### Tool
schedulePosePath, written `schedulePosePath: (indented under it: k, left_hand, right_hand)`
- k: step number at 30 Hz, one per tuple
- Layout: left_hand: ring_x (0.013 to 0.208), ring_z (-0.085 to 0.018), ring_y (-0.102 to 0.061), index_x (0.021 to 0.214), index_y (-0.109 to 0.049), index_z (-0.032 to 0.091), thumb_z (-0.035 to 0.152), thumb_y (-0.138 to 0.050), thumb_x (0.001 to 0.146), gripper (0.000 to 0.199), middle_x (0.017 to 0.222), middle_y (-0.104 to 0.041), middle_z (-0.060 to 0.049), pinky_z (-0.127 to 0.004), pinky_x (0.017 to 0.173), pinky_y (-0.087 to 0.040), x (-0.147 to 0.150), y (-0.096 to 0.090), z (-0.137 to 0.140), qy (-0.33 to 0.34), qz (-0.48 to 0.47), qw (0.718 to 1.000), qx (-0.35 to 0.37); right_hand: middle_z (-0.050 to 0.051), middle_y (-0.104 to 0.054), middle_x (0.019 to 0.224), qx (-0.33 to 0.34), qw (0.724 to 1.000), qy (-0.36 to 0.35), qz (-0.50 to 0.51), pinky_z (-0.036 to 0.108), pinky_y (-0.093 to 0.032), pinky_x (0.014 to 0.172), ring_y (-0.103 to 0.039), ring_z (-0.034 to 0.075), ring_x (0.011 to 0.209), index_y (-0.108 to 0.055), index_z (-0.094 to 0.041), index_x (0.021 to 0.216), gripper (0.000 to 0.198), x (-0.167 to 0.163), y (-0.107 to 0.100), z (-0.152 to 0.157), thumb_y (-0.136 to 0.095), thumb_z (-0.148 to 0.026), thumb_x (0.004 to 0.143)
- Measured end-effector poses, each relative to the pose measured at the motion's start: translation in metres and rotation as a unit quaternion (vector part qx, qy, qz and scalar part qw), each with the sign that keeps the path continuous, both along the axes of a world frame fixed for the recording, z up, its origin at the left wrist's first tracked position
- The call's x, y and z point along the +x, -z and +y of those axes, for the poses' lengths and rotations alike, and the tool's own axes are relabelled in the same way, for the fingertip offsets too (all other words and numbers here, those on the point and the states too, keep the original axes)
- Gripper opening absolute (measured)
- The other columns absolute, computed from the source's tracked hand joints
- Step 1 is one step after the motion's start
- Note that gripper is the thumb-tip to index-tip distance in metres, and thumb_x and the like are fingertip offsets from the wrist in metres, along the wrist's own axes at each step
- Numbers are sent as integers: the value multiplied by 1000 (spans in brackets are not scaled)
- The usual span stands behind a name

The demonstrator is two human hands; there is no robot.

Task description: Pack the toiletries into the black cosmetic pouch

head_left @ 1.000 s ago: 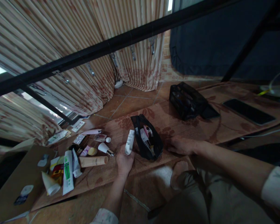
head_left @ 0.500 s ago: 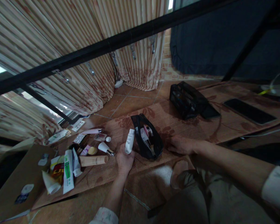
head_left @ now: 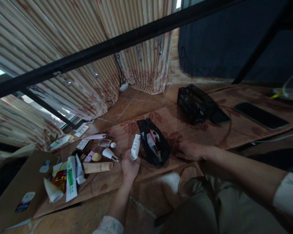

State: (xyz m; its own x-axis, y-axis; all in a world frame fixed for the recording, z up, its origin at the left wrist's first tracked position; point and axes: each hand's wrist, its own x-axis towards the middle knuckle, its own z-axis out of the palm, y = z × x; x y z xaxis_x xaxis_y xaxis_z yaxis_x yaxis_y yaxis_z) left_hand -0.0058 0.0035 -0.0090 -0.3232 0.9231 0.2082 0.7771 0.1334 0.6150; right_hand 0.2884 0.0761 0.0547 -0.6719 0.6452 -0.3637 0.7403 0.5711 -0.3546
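Note:
My left hand (head_left: pixel 131 169) is closed around a small white tube (head_left: pixel 135 147) with dark print, held upright just left of an open black mesh pouch (head_left: pixel 150 154). Inside the pouch are several small cosmetic items, among them something pink and a whitish tube. On the pouch's other side, my right hand (head_left: pixel 189 150) lies low on the patterned cloth (head_left: pixel 127 131), fingers stretched toward the pouch and nothing seen in them. Its fingertips are in shadow, so contact with the pouch is unclear.
Several tubes and bottles lie to the left, including a green-and-white tube (head_left: pixel 71 178) and a beige tube (head_left: pixel 97 167), beside a cardboard box (head_left: pixel 19 191). A second black bag (head_left: pixel 194 104) and a phone (head_left: pixel 260 115) are at right. A dark metal bar (head_left: pixel 112 45) crosses above.

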Motion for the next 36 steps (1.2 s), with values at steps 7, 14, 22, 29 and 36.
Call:
schedulePosePath:
  k: [7,14,22,29,36]
  left_hand:
    - [78,-19,-64,106,-58,20,28,-59,73,33,89,-69,-4,-29,70,-49,0,0,0,-1,-3,1000,0]
    - [77,-18,-64,106,-57,19,27,-60,73,34,90,-69,-4,-28,70,-49,0,2,0,-6,0,1000,-12]
    - [77,-18,-63,105,-58,20,27,-59,74,32,88,-68,-3,-28,71,-48,0,1,0,6,-14,1000,1]
    - [76,-18,-63,107,-58,19,28,-60,74,34,87,-68,-4,-28,70,-48,1,-2,0,-8,-7,1000,-4]
    - [80,-20,-64,114,-55,18,28,-60,73,42,90,-68,-5,-30,74,-49,4,-7,0,-12,-18,1000,-11]
  right_hand:
    - [14,-72,94,-7,1000,6,-8,28,-45,71,-68,24,86,-67,-14,101,26,-2,-4,-1,-49,-26,86]
    - [12,-72,95,-19,1000,9,1,26,-45,73,-68,22,85,-66,-15,100,24,-1,-3,-1,-50,-25,86]
    - [13,-72,95,-8,1000,15,-12,27,-45,72,-68,24,88,-67,-15,103,27,-1,-2,-1,-50,-27,86]
    - [14,-72,95,-5,1000,7,-13,28,-44,71,-67,24,86,-67,-15,103,29,-1,1,0,-49,-29,87]
    - [14,-72,96,-8,1000,14,-21,27,-45,71,-68,24,86,-67,-14,104,29,-1,0,0,-49,-29,87]
